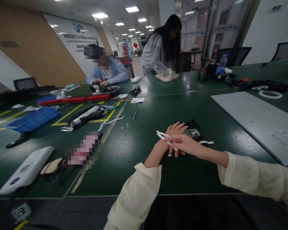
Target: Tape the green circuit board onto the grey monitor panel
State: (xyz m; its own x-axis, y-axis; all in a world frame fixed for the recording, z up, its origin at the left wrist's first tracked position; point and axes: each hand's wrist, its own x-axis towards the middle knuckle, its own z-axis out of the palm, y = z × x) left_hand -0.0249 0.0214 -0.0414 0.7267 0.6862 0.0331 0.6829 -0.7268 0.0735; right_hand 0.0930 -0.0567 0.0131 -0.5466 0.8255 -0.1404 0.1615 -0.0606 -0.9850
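Observation:
My right hand crosses over my left wrist, its fingers closed on a narrow white strip that looks folded into a loop. Beneath it, my left hand is stretched out with fingers apart, beside a black device with an exposed circuit board. Whether those fingers touch the device I cannot tell. Another white strip sticks out from behind my right wrist. A small white scrap shows just below my hands.
A grey panel lies at the right. To the left are a blue tray, a white box, a phone-like blurred item and cable bundles. Two people are across the green table, near a food container.

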